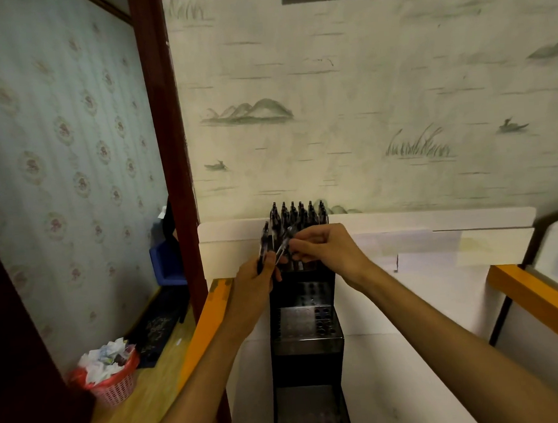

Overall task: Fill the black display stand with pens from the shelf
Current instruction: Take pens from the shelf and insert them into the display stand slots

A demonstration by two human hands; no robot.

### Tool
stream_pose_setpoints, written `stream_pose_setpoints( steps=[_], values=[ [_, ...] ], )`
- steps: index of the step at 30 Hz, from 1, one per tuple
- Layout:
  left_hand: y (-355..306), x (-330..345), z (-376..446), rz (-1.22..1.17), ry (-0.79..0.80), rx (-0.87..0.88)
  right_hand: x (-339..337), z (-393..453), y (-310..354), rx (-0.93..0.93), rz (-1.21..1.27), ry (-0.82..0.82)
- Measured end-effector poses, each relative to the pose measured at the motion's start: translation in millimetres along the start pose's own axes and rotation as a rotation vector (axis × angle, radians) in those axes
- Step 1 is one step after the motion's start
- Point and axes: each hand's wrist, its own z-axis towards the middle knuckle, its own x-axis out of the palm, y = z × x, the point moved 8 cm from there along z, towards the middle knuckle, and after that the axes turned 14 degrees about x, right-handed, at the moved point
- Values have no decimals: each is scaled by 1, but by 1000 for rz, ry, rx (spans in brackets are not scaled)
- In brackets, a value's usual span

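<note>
Head view: we see the left hand [254, 280] curled in a grip round a few dark pens [264, 245] standing near upright, tips down. The right hand [327, 247] pinches one slim pen [283, 246], tilted, its upper end up and right. The black stepped stand [305, 311], with round holes, holds upright pens [299, 215] on its top tier against the wall; their number we cannot tell.
</note>
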Motion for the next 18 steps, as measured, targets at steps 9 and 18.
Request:
stream_pose_setpoints(
  steps=[9,18],
  values=[
    [-2,-2,-23,-75,42,-27,18,-4,-21,76,7,-20],
    [7,-35,-23,322,6,118,14,-4,-29,4,75,-241]
  ],
)
